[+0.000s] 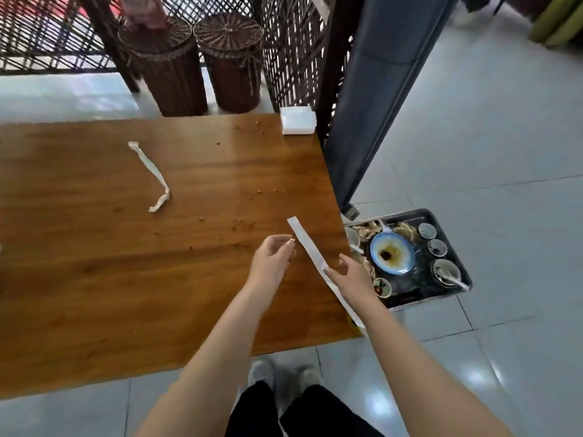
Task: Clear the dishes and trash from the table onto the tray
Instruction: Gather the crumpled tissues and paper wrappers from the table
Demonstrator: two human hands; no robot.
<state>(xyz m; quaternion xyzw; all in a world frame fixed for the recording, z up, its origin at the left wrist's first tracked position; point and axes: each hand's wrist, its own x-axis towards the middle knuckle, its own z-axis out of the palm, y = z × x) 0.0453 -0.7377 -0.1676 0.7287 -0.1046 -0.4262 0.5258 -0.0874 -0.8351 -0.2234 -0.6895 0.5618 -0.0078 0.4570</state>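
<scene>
Wooden table (126, 279), crumb-strewn; grey tiled floor (473, 152); wicker baskets (170, 64) beyond; your right hand (350, 279) pinches the white paper strip (308, 244) mid-length; its long axis runs diagonally, one end up-left of the grip, the other down-right; your left hand (273, 255) loosely curled, holding nothing, just left of the grip; loaded tray (410, 293) on the floor right of it.

Bright, even daylight; no hard shadows anywhere. Broad sheen on the counter (195, 159) toward 12 o'clock, washing out the wood grain there. Floor tiles (504, 137) are glossy: white glare patches at 5 o'clock, a pale reflection at 10 o'clock. Wide-angle bowing curves the counter edges and lattice screen (47, 36) toward the frame rim. Overall soft, with compression smear. Right hand (350, 275) and chopstick wrapper (310, 247) slightly blurred.
</scene>
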